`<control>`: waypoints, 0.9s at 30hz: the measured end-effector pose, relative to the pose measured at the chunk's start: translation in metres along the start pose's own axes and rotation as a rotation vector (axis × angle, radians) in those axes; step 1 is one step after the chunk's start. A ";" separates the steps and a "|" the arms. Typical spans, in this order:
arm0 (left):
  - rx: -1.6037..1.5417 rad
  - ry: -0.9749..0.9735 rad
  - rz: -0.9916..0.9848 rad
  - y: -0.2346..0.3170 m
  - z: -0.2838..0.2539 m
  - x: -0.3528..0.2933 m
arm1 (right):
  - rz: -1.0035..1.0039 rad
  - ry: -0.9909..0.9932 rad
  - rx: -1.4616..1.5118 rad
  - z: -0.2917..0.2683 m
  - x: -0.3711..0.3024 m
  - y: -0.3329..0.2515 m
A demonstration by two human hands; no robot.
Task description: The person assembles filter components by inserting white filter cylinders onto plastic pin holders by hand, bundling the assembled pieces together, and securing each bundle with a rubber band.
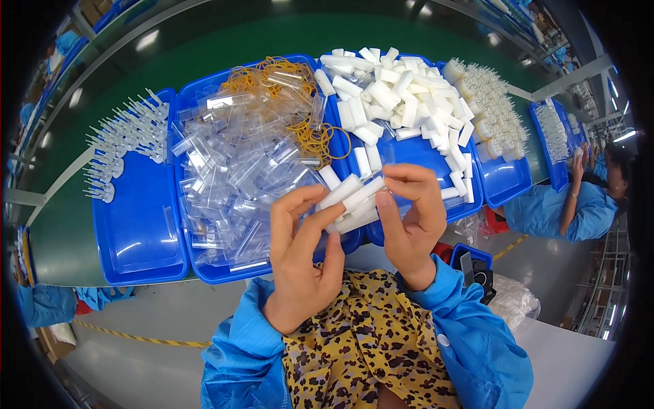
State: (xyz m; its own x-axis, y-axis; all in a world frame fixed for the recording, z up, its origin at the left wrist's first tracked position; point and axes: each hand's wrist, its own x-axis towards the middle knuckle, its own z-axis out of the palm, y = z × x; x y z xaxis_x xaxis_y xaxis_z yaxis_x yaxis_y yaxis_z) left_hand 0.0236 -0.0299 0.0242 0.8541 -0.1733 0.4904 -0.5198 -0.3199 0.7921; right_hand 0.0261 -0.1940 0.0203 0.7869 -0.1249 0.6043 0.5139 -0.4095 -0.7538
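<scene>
In front of my body, several white blocks (364, 194) lie side by side between my hands. They look like foam, but the material is not certain. My left hand (300, 255) pinches their left ends with fingertips and thumb. At their right ends, the thumb and fingers of my right hand (414, 215) close on the same blocks. Just beyond, a heap of similar white blocks (392, 95) fills much of a blue tray (415, 150). Left of it, clear plastic sleeves (228, 177) are piled in another tray, with yellow rubber bands (317, 140) along its right and far side.
At the far left, white stemmed parts (133, 133) stand in a blue tray (143, 235). Bunched cream-coloured parts with thin pins (487, 102) occupy a tray on the right. Behind the trays runs a green belt (204, 44). A co-worker in a blue smock (545, 208) sits at right.
</scene>
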 end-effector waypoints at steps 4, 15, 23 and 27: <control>-0.204 -0.051 -0.143 0.000 0.004 -0.005 | -0.211 -0.078 -0.281 0.000 0.005 -0.004; -0.135 -0.091 -0.066 -0.001 -0.002 -0.003 | -0.053 -0.172 0.052 0.002 0.017 -0.017; -0.319 -0.036 -0.161 0.003 -0.011 -0.005 | -0.207 -0.322 -0.070 0.001 0.021 -0.024; -0.557 -0.031 -0.228 0.002 -0.011 -0.003 | -0.219 -0.351 -0.158 -0.008 0.013 -0.023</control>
State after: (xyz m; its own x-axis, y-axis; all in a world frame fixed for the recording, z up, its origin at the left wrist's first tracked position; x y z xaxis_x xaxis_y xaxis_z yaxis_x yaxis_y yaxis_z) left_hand 0.0195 -0.0193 0.0284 0.9408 -0.1877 0.2821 -0.2487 0.1827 0.9512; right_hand 0.0218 -0.1929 0.0477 0.7475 0.2836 0.6007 0.6445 -0.5286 -0.5525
